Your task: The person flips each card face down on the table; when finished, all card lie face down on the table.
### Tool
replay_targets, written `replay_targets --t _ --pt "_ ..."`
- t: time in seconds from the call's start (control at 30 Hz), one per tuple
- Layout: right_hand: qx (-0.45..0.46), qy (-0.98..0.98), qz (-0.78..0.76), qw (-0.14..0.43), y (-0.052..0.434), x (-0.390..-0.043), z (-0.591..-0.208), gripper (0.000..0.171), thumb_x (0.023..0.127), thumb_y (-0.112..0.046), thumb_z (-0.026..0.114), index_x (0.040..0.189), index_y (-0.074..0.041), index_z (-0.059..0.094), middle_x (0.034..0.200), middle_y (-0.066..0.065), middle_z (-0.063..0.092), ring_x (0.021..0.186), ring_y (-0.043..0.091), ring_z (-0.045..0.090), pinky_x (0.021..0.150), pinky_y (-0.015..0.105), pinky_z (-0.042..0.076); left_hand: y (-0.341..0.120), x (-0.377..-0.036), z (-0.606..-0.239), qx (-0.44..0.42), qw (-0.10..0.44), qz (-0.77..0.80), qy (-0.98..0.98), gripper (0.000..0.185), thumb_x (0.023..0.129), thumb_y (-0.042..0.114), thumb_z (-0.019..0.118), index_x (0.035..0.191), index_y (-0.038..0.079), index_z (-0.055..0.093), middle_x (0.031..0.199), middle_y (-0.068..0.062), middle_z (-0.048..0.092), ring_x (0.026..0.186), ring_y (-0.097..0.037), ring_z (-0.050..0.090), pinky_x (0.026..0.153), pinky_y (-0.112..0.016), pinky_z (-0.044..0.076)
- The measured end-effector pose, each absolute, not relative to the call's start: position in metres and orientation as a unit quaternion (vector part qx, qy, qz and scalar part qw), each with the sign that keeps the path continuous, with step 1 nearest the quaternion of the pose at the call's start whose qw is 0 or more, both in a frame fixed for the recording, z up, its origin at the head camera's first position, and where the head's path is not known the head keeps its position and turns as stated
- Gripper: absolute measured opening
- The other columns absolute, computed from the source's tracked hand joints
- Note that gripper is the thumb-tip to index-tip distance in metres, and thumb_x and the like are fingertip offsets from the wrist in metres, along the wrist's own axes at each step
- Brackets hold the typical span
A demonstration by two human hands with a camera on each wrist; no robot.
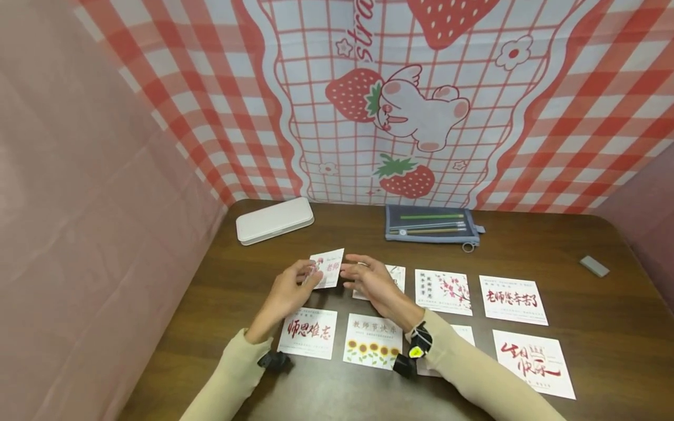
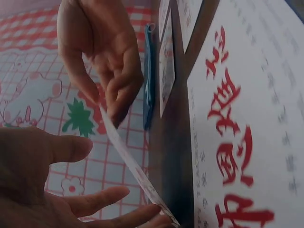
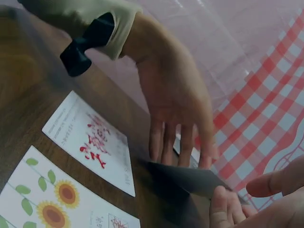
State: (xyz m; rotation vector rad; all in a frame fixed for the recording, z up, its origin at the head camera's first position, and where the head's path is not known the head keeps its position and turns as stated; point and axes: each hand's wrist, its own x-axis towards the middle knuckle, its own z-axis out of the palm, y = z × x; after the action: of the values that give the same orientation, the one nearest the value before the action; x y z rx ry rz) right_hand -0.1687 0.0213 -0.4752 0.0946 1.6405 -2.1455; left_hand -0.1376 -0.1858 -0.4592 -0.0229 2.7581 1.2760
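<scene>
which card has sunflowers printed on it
The near-row card second from the left, just right of the red-lettered card; no other card visibly shows sunflowers.

In the head view, the left hand (image 1: 286, 292) covers part of the held card (image 1: 330, 272), the right hand (image 1: 376, 286) hides much of a far-row card (image 1: 397, 278), and the right sleeve (image 1: 468, 359) covers most of a near-row card (image 1: 463, 333). The finest print is too small to read. Picture edges crop the red-lettered card (image 2: 266, 142) in the left wrist view and the sunflower card (image 3: 57, 204) in the right, where the held card is dark and blurred.
</scene>
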Motion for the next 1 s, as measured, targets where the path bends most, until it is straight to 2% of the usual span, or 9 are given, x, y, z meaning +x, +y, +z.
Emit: replay_targets --t 0.13,0.23,0.43,0.57,0.67,0.83,1.0 --pt "0.009 0.591 -0.776 0.221 0.013 -0.169 -0.481 0.039 0.101 0.005 0.054 0.139 0.013 0.052 0.118 0.02 0.074 0.088 0.008 0.07 0.079 0.021 0.061 -0.179 -0.133 -0.454 -0.008 0.054 0.406 0.912 0.047 0.103 0.04 0.064 0.14 0.011 0.064 0.141 -0.023 0.066 0.127 -0.041 0.066 0.106 -0.058 0.054" --pt "0.001 0.587 -0.776 0.229 0.007 -0.168 -0.485 0.038 0.1 0.006 0.056 0.137 0.015 0.052 0.11 0.014 0.076 0.086 0.009 0.071 0.081 0.024 0.063 -0.176 -0.13 -0.452 -0.009 0.054 0.403 0.914 0.048 0.102 0.044 0.064 0.14 0.014 0.065 0.14 -0.02 0.067 0.126 -0.039 0.067 0.104 -0.057 0.055" --pt "0.004 0.591 -0.768 0.247 -0.003 -0.165 -0.488 0.043 0.103 -0.006 0.061 0.142 0.009 0.053 0.127 0.026 0.07 0.1 0.019 0.074 0.097 0.039 0.063 -0.173 -0.128 -0.452 0.003 0.04 0.436 0.899 0.044 0.104 0.043 0.063 0.137 0.014 0.067 0.134 -0.019 0.071 0.116 -0.036 0.073 0.098 -0.053 0.059" --pt "0.004 0.597 -0.761 0.256 -0.006 -0.165 -0.488 0.053 0.104 -0.018 0.064 0.149 0.006 0.048 0.139 0.03 0.063 0.118 0.034 0.071 0.104 0.044 0.06 -0.172 -0.127 -0.452 0.006 0.016 0.503 0.864 0.039 0.107 0.034 0.06 0.135 0.008 0.067 0.129 -0.023 0.072 0.113 -0.038 0.074 0.095 -0.05 0.062" --pt "0.009 0.602 -0.757 0.255 -0.008 -0.165 -0.489 0.061 0.103 -0.022 0.066 0.152 0.006 0.043 0.143 0.031 0.06 0.125 0.039 0.067 0.105 0.045 0.059 -0.172 -0.128 -0.45 0.005 0.007 0.569 0.822 0.036 0.108 0.022 0.058 0.136 0.001 0.065 0.131 -0.027 0.069 0.115 -0.041 0.072 0.093 -0.047 0.064" --pt "0.022 0.634 -0.735 0.237 -0.008 -0.165 -0.489 0.069 0.099 -0.03 0.072 0.152 0.005 0.043 0.143 0.029 0.059 0.12 0.036 0.068 0.098 0.043 0.062 -0.173 -0.129 -0.447 -0.003 -0.014 0.643 0.766 0.031 0.107 0.006 0.054 0.135 -0.007 0.062 0.13 -0.033 0.066 0.113 -0.045 0.071 0.088 -0.039 0.065" --pt "0.037 0.667 -0.718 0.196 -0.007 -0.166 -0.488 0.066 0.095 -0.028 0.078 0.145 0.005 0.05 0.135 0.027 0.063 0.1 0.023 0.072 0.084 0.036 0.065 -0.178 -0.131 -0.445 0.004 -0.042 0.665 0.745 0.03 0.106 -0.001 0.053 0.134 -0.008 0.062 0.123 -0.034 0.068 0.107 -0.039 0.074 0.084 -0.035 0.066"
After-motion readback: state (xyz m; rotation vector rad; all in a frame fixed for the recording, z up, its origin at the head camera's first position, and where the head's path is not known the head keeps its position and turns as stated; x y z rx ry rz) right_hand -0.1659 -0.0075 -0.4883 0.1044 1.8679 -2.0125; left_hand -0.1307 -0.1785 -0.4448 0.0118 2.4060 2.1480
